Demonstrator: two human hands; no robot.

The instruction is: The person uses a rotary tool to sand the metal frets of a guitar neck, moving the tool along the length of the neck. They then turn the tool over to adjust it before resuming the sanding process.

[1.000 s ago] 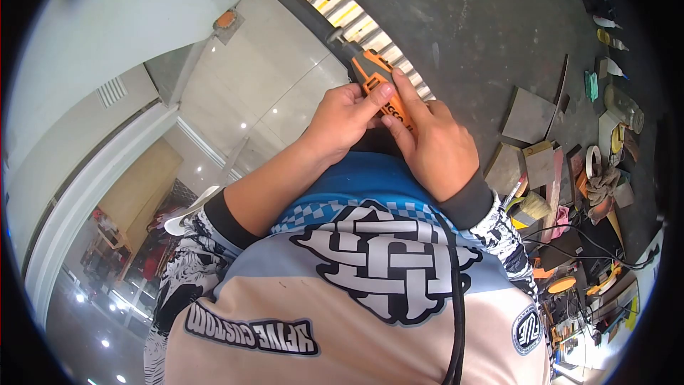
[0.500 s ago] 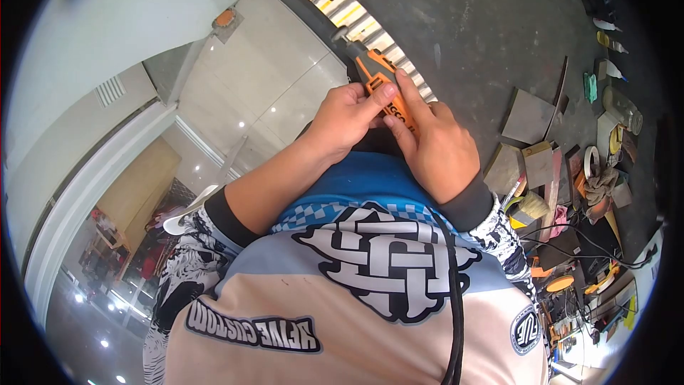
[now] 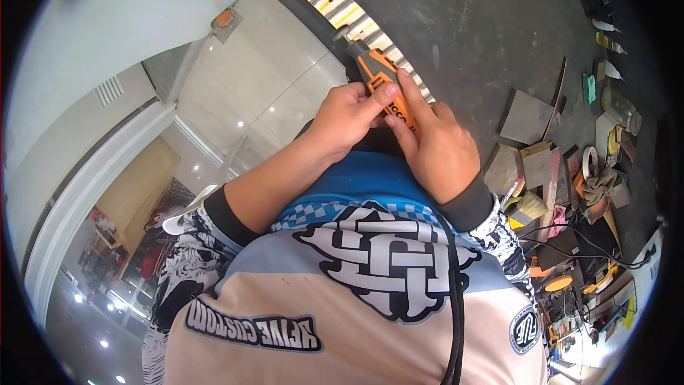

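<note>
An orange and grey rotary tool (image 3: 377,68) lies between my hands, its round bit (image 3: 341,32) pointing away from me at the upper left. My left hand (image 3: 347,120) grips its near side with the thumb pressed on the orange body. My right hand (image 3: 443,144) is wrapped round the other side, index finger stretched along the housing. Just beyond the tool is a guitar neck (image 3: 330,1), set diagonally, with pale strips and dark bands across its fretboard and a yellow wooden headstock at the far end. The bit appears beside or over the neck's near edge; contact cannot be made out.
The neck lies on a dark worktop (image 3: 470,21). To the right are wooden blocks (image 3: 527,115), a tape roll (image 3: 590,162), a brush (image 3: 529,208), small bottles (image 3: 611,43) and black cables (image 3: 605,257). Tiled floor (image 3: 256,78) shows on the left.
</note>
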